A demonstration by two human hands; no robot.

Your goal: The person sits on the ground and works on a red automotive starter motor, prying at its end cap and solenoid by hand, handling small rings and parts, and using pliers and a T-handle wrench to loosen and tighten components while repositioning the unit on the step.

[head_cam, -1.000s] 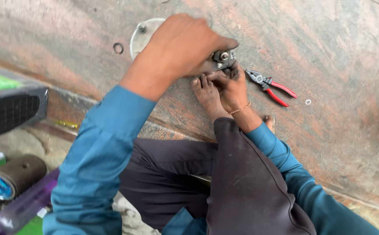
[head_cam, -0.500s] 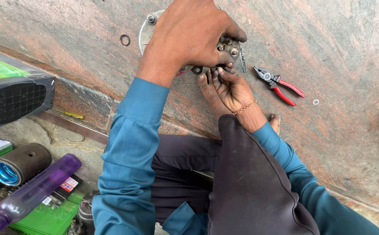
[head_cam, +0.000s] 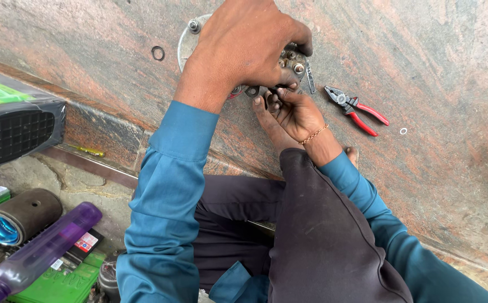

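Observation:
My left hand lies over a round metal part with bolts and studs on the reddish stone floor, gripping it from above. My right hand reaches up from below, palm up, its fingertips pinching a small metal piece at the part's lower edge. Most of the part is hidden under my left hand. Both arms wear blue sleeves; a thin bracelet sits on my right wrist.
Red-handled pliers lie just right of the hands. A dark ring and a small washer rest on the stone. At left are a black grilled box, a dark cylinder, a purple bottle and a green box.
The view has shifted, so the hands sit higher and the purple bottle and green box show at lower left. Both hands stay on the metal part.

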